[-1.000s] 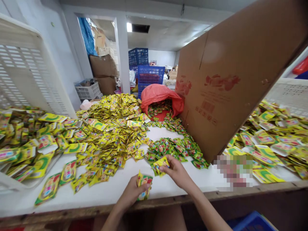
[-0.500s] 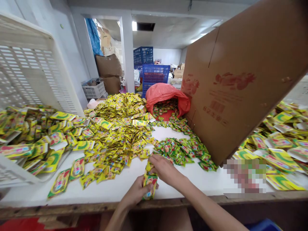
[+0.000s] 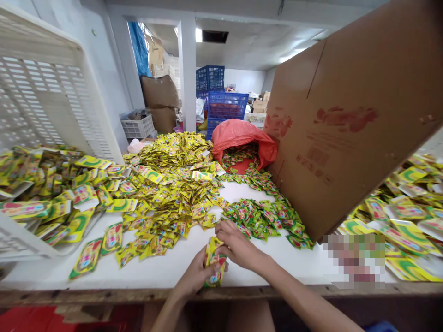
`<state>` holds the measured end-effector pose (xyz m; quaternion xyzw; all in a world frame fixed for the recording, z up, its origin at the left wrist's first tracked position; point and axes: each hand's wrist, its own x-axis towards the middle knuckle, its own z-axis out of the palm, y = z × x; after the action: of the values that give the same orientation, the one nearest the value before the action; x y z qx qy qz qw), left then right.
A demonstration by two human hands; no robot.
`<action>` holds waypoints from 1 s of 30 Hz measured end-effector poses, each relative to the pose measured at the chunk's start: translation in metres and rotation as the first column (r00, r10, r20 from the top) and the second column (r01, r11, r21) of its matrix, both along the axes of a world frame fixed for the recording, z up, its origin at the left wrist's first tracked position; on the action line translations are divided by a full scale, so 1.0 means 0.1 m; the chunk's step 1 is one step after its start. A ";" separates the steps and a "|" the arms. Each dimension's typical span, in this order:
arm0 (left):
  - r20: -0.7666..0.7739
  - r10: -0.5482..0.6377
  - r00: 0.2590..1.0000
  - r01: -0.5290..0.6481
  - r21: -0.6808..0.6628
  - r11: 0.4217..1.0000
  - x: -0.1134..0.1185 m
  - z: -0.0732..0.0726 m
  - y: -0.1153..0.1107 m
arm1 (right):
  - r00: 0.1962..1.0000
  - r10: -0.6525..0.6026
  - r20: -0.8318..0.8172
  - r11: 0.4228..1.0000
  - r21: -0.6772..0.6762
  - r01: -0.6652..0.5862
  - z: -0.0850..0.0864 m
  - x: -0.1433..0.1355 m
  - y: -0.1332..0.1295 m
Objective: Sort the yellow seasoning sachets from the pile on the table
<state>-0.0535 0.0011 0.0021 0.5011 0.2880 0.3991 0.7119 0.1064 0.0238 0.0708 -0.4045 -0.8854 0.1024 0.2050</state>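
Note:
Near the table's front edge, my left hand is wrapped round a small yellow-and-green printed carton, its thumb across the front. The carton stands tilted, its top end facing away from me. My right hand bends its fingers over that top end and grips it; whether a sachet is also between them is hidden. Just beyond my hands lie a heap of small yellow sachets and, to the right, a heap of green sachets. Two flat cartons rest on the table at the left.
A white crate of similar cartons lies tipped on its side at the left. A red sack with green sachets opens toward me. A large cardboard box leans at the right, with more cartons beyond it. Blue crates stand behind.
My right fingers have shifted a little on the carton's top end, and the yellow piece seen under them before is less visible. The view has tilted slightly; my left hand keeps its hold.

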 end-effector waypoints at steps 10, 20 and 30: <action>-0.014 0.106 0.994 -0.104 0.075 0.992 0.00 0.00 -0.02 | 0.978 -0.180 -0.103 0.984 -0.037 0.177 -0.05 -0.05 -0.08; 0.020 0.163 0.986 -0.164 0.071 0.984 0.01 -0.16 0.02 | 0.991 -0.070 -0.113 0.988 -0.147 0.053 -0.15 -0.11 -0.10; -0.096 0.213 0.972 -0.200 0.130 0.971 -0.02 -0.13 0.02 | 0.828 -0.269 -0.492 0.936 -0.336 0.104 -0.42 -0.03 -0.21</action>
<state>-0.0554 0.0028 -0.0109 0.5312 0.3530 0.4596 0.6181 0.1038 0.0025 0.0289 -0.4717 -0.7243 0.3199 0.3880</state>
